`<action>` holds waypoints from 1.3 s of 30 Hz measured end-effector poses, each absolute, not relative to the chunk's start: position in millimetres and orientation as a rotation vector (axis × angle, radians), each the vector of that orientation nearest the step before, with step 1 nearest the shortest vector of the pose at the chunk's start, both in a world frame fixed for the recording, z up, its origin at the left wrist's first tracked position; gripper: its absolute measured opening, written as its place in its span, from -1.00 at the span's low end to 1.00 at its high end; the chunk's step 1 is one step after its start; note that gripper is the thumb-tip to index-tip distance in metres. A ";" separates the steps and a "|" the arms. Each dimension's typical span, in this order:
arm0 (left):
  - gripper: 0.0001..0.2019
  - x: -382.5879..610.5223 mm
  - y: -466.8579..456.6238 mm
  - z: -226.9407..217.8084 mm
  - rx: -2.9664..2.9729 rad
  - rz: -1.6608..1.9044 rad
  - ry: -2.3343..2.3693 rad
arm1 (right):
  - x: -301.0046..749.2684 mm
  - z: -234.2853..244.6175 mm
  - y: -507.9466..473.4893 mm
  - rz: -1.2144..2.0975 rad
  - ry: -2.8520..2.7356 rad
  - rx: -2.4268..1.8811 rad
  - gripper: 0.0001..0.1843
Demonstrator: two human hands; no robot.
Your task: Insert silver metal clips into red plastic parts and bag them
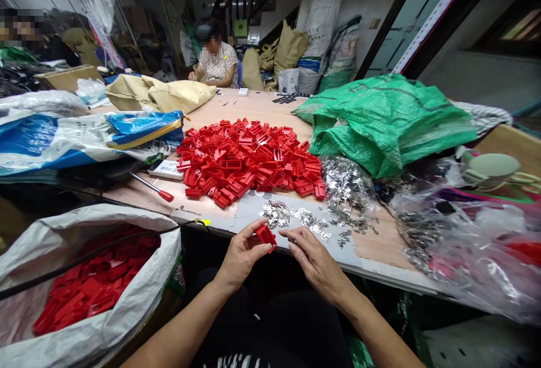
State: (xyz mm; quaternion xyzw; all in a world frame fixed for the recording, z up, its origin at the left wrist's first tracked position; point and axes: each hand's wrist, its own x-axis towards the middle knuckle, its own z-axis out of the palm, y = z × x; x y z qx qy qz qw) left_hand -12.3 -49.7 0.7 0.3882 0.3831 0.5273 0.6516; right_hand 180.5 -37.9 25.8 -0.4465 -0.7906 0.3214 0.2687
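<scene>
Between the thumb and fingers of my left hand [242, 256] is a red plastic housing [265, 236], held just past the table's front edge. Close to its right side, my right hand [311, 255] pinches something small and dark at the fingertips, perhaps a metal piece; its shape is too small to make out. The two hands are apart. Small shiny metal pieces [276, 213] lie scattered on a grey sheet [249, 210] just beyond my hands. Behind them rises a large heap of red plastic housings [249, 159].
At the lower left, a white sack [164, 255] holds more red housings. A red-handled tool [165, 195] and a white box [165, 169] lie left of the heap. A green woven sack [393, 114] and clear bags [477, 244] crowd the right. Across the table sits a person [220, 63].
</scene>
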 end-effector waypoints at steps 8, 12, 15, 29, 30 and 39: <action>-0.64 -27.3 -19.4 -17.1 1.703 1.137 1.169 | 175.2 5.3 -25.4 0.741 -2.158 -1.365 -0.73; -0.64 -29.9 -13.0 -18.5 1.761 1.034 1.172 | 170.1 5.9 -21.5 0.767 -2.198 -1.370 -0.81; -0.67 -32.5 -10.6 -17.8 1.752 0.961 1.145 | 168.1 4.9 -19.2 0.769 -2.246 -1.357 -0.81; -0.66 -36.0 -9.2 -21.6 1.746 0.955 1.154 | 169.4 -0.9 -13.4 0.766 -2.290 -1.260 -0.81; -0.64 -36.1 -9.0 -21.8 1.759 0.961 1.150 | 169.3 -1.5 -14.2 0.748 -2.302 -1.263 -0.82; -0.65 -30.6 -14.2 -25.6 1.849 1.049 1.178 | 155.9 -3.9 -27.6 0.566 -2.402 -1.367 -0.76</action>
